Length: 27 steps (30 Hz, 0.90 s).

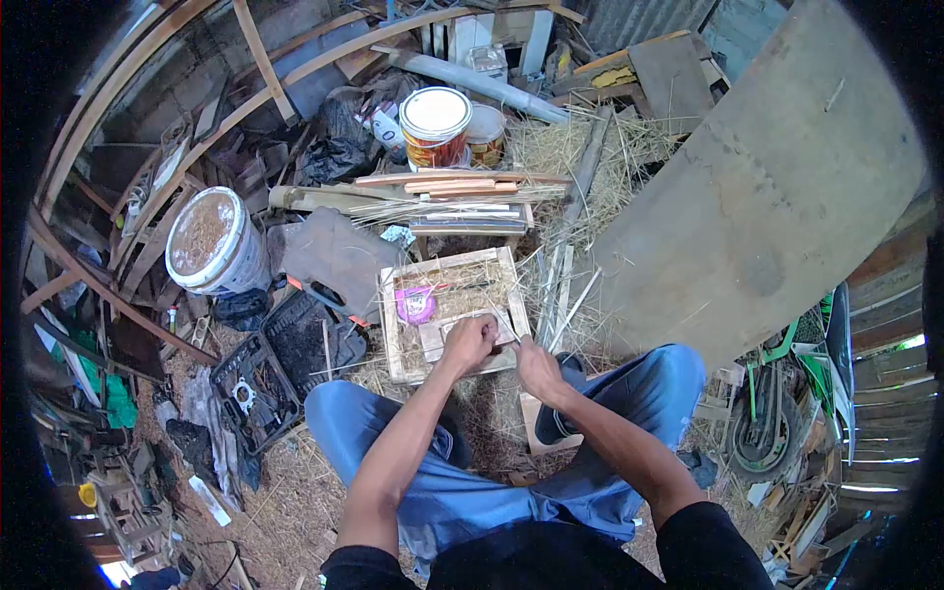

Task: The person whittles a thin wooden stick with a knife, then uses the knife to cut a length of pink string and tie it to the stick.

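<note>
A wooden frame or shallow box (pixel 390 339) lies on the floor between my knees, with straw and a pink round object (pixel 415 305) inside. Over a small wooden block (pixel 433 339) at its near side, my left hand (pixel 472 341) is closed, its fingers curled; what it holds is too small to name. Just to the right, my right hand (pixel 537 368) is closed around a thin tool or strip that points up and left over the frame. The two hands are close together.
Beyond the frame lie stacked wood strips (pixel 462 184) and a lidded paint bucket (pixel 436 115). At left are a white bucket (pixel 208 231) and an open black tool case (pixel 258 379). A large board (pixel 747 206) leans at right, near a motorbike wheel (pixel 765 433).
</note>
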Motion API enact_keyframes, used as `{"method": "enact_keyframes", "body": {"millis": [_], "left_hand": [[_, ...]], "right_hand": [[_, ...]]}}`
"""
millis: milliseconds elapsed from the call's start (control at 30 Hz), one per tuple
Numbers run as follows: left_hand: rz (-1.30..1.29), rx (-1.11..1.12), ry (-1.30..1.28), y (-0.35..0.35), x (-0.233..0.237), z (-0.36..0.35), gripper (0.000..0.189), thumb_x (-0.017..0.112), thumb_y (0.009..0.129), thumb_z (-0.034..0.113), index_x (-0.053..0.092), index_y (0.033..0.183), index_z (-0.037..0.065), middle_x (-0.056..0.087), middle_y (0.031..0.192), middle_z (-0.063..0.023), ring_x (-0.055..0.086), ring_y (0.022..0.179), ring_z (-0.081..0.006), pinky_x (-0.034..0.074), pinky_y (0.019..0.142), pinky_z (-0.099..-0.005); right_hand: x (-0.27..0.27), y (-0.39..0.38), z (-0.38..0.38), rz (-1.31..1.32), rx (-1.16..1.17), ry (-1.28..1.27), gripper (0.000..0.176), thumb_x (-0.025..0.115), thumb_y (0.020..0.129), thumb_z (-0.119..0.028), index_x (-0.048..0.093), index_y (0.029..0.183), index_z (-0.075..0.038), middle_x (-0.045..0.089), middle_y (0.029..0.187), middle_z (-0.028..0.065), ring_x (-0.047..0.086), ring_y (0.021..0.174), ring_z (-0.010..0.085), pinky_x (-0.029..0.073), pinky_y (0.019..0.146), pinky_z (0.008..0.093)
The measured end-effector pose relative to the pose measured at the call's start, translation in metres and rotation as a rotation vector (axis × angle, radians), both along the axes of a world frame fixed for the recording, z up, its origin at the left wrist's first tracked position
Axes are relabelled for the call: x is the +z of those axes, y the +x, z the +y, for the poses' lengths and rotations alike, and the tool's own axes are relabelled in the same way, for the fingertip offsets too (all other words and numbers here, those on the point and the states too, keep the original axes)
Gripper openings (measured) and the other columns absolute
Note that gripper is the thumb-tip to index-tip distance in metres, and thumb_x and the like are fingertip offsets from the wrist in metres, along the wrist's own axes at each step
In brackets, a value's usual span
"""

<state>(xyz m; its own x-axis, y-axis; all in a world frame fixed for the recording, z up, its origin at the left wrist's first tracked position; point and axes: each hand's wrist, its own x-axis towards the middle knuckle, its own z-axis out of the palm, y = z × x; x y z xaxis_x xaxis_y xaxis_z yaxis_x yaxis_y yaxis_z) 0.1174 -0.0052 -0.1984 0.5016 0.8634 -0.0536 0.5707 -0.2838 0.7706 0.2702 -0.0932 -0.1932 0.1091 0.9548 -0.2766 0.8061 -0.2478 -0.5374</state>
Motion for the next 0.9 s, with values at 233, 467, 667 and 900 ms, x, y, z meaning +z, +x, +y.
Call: {"method": "enact_keyframes", "body": {"millis": [233,467,667,900], "left_hand": [[-0.003,0.058,0.001,0.003,-0.002,0.0,0.007,0.062,0.08,0.014,0.064,0.079,0.007,0.064,0.07,-0.0158,0.063,0.069,-0.0356,0.049,0.064,-0.0449],[0.032,0.102,-0.001,0.007,0.009,-0.013,0.008,0.059,0.08,0.013,0.063,0.077,0.007,0.063,0.066,-0.016,0.063,0.066,-0.0362,0.048,0.061,-0.0457],[-0.023,0.027,0.039,0.004,0.006,-0.031,0.009,0.059,0.081,0.014,0.061,0.079,0.006,0.064,0.073,-0.0178,0.062,0.069,-0.0369,0.048,0.064,-0.0457],[0.012,-0.014,0.185,-0.01,0.102,0.006,0.014,0.064,0.081,0.021,0.068,0.087,0.009,0.067,0.077,-0.0143,0.065,0.073,-0.0345,0.049,0.067,-0.0435]], "right_hand": [[-0.008,0.013,0.01,-0.094,0.135,-0.016,0.016,0.036,0.094,-0.012,0.042,0.1,0.002,0.062,0.082,0.0306,0.063,0.078,0.0462,0.05,0.068,0.0525],[-0.016,0.002,0.014,-0.269,0.137,-0.045,0.018,0.038,0.092,-0.008,0.043,0.102,0.006,0.064,0.08,0.026,0.066,0.075,0.0391,0.055,0.066,0.0448],[-0.02,0.024,0.021,0.01,0.153,-0.023,0.026,0.038,0.095,-0.017,0.046,0.102,0.006,0.062,0.084,0.0298,0.061,0.085,0.0461,0.05,0.072,0.05],[0.088,0.044,0.045,0.619,-0.044,-0.01,0.036,0.059,0.09,-0.038,0.064,0.081,-0.003,0.058,0.068,0.0013,0.051,0.062,0.0095,0.042,0.057,0.0279]]}}
